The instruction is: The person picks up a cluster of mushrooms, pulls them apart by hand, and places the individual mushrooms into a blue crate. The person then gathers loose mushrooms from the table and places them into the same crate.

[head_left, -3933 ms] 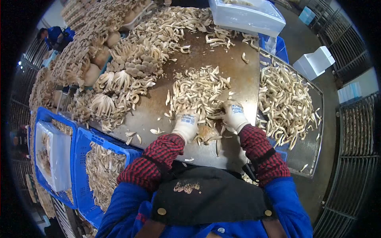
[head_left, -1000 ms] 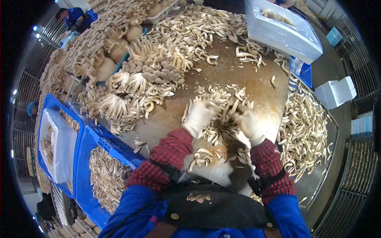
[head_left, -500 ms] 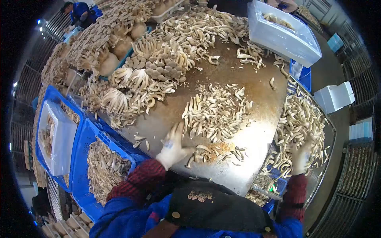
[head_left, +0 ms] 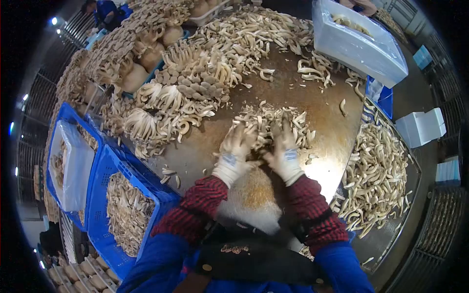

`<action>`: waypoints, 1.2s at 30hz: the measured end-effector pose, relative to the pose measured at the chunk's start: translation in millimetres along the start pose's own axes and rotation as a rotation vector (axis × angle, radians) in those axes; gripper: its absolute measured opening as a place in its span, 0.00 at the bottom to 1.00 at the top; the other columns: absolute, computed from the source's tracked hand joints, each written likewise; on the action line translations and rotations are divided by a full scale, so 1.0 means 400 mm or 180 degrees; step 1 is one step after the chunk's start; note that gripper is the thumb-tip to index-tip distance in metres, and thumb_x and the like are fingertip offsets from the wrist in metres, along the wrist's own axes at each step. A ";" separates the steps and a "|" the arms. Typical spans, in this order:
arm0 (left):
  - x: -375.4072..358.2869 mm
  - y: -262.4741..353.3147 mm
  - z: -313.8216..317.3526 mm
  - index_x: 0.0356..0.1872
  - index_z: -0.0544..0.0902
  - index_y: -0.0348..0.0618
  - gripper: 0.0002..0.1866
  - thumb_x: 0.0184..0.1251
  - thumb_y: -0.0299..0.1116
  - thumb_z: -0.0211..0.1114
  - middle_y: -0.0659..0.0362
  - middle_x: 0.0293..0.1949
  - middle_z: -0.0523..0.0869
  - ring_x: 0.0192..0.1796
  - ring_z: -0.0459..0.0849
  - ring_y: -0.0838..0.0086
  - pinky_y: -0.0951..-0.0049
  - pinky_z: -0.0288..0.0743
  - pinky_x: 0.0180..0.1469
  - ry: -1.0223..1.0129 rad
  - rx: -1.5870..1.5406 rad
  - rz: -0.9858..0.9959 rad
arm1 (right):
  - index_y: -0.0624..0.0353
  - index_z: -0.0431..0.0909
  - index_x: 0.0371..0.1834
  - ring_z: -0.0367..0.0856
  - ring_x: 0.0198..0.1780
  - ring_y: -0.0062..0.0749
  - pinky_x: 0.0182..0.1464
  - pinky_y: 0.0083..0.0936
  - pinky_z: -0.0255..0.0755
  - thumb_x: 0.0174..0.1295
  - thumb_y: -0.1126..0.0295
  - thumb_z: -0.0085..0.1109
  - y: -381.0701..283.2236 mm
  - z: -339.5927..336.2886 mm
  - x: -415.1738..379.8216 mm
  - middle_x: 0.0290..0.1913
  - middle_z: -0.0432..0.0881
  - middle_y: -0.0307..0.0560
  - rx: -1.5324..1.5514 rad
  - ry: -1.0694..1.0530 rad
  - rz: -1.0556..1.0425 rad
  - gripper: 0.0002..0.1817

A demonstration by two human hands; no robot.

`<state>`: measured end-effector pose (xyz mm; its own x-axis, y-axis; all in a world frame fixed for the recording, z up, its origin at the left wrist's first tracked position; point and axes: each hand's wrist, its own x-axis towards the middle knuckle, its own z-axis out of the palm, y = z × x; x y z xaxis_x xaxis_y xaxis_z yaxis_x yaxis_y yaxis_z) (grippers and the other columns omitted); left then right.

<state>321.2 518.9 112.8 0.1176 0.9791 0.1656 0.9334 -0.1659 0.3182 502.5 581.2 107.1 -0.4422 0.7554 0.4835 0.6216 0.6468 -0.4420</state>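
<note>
Both my hands wear whitish gloves and press on a small pile of loose mushrooms (head_left: 304, 131) in the middle of the metal table (head_left: 322, 117). My left hand (head_left: 237, 155) lies at the near left side of this pile, fingers spread forward and slightly blurred. On the right side of it, my right hand (head_left: 284, 154) rests with its fingers apart too. Neither hand is closed around a mushroom, though some pieces under the palms are hidden. Between my hands and my body, bare table shows a brownish crumb stain (head_left: 256, 193).
A large mushroom heap (head_left: 254, 31) with uncut clusters (head_left: 161, 97) covers the far left. On a lower surface at right lies another mushroom pile (head_left: 376, 171). A blue crate (head_left: 100, 195) stands left, a white foam box (head_left: 359, 46) far right. A person (head_left: 105, 14) works behind.
My right hand has come from the right-hand mushroom pile onto the table. My left hand has moved forward and right. The small pile and its near scraps have been pushed away from my body.
</note>
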 end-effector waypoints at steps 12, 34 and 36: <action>0.039 -0.169 0.092 0.73 0.52 0.33 0.40 0.64 0.38 0.59 0.38 0.71 0.61 0.74 0.57 0.49 0.58 0.46 0.75 0.0634 -0.0706 -0.1410 | 0.55 0.68 0.64 0.76 0.57 0.47 0.70 0.52 0.54 0.64 0.61 0.53 0.382 0.030 0.082 0.54 0.78 0.54 -0.0762 -0.0497 0.0718 0.25; 0.011 0.108 0.171 0.64 0.69 0.36 0.29 0.61 0.35 0.62 0.43 0.63 0.72 0.66 0.70 0.50 0.55 0.60 0.70 0.1440 -0.1939 -0.0693 | 0.64 0.76 0.59 0.76 0.59 0.49 0.63 0.41 0.68 0.68 0.53 0.47 0.045 0.085 -0.055 0.58 0.77 0.59 0.1574 0.0555 0.0751 0.27; 0.031 0.121 0.160 0.60 0.73 0.36 0.22 0.67 0.32 0.59 0.46 0.58 0.78 0.60 0.76 0.59 0.61 0.68 0.65 0.1824 -0.2854 -0.0833 | 0.65 0.76 0.58 0.78 0.57 0.49 0.60 0.39 0.71 0.67 0.57 0.51 -0.023 0.084 -0.047 0.57 0.78 0.59 0.2041 0.0837 0.1631 0.24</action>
<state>389.5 530.6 70.7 -0.4401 0.8353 0.3296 0.2934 -0.2131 0.9319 483.2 564.8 76.6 0.0063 0.9727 0.2320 0.1835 0.2270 -0.9565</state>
